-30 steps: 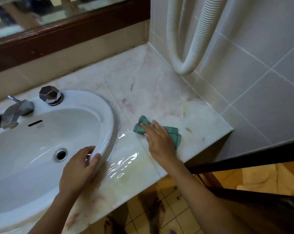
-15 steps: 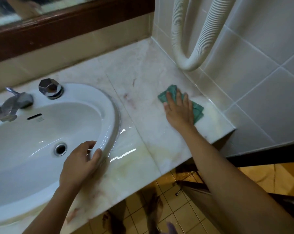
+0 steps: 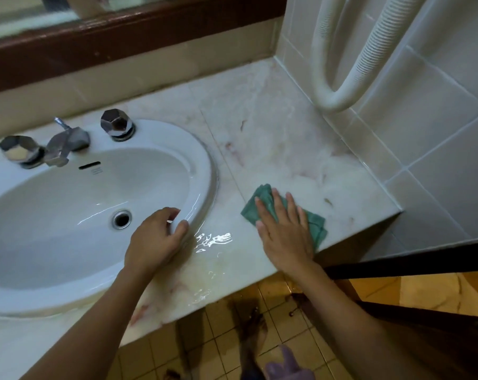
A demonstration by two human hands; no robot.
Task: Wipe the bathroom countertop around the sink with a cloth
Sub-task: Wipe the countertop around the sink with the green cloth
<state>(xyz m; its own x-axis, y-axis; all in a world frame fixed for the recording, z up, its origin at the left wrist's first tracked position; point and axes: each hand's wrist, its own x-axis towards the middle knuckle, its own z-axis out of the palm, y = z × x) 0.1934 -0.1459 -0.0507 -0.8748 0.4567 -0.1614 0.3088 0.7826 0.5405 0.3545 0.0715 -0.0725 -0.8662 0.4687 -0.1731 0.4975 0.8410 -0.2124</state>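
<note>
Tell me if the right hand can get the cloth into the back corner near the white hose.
Probably yes: the right hand presses the green cloth on bare marble countertop leading to that corner, and the corrugated hose loop seems to hang above it.

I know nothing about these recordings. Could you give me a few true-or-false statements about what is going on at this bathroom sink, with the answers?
1. The right hand presses a green cloth flat on the countertop. True.
2. The left hand is turning a tap knob. False: its fingers curl over the sink rim.
3. The green cloth lies inside the basin. False: it lies on the countertop, outside the sink rim on its right.
4. A white ribbed hose hangs in a loop by the tiled wall. True.
</note>
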